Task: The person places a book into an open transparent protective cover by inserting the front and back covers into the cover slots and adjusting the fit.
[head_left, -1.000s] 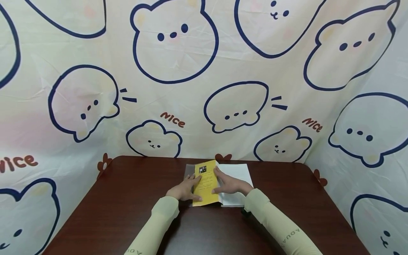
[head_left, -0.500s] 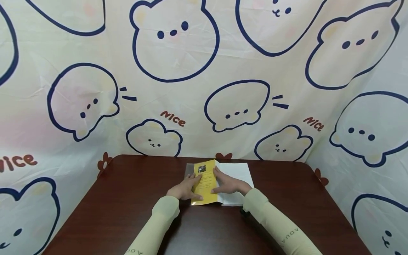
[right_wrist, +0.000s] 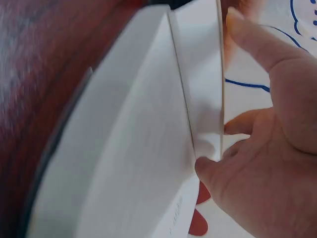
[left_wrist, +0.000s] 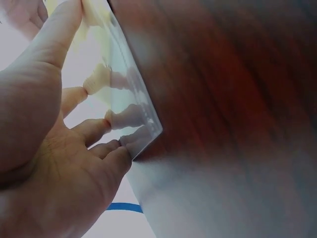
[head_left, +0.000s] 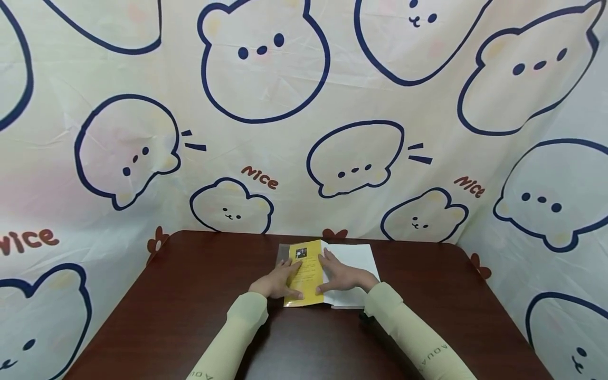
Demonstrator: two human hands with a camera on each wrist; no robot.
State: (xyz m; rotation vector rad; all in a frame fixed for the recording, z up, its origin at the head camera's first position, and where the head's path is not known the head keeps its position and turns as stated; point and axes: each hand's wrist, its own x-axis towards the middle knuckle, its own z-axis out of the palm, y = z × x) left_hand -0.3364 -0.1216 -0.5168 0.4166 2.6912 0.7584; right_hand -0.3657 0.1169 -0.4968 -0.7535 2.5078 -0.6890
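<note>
An open book lies at the far middle of the dark wooden table (head_left: 190, 295). Its yellow cover flap (head_left: 307, 264) is turned up over the white pages (head_left: 357, 256), and a clear plastic cover (head_left: 282, 253) sticks out to the left. My left hand (head_left: 277, 282) lies flat, its straight fingers on the flap's left edge. In the left wrist view the left hand (left_wrist: 59, 163) has its fingertips showing through the clear plastic cover (left_wrist: 131, 94), thumb beside it. My right hand (head_left: 341, 275) rests flat on the flap's right side. In the right wrist view the right hand (right_wrist: 267, 163) touches the white pages (right_wrist: 143, 148).
A cloth backdrop (head_left: 266, 132) printed with bear faces hangs behind and around the table. Bare wood surrounds the book on the left, right and near side. The table top shows as dark wood in the left wrist view (left_wrist: 223, 99) and right wrist view (right_wrist: 44, 64).
Both hands stay on the yellow flap almost unmoved. The flap looks pressed slightly flatter against the book than a second ago.
</note>
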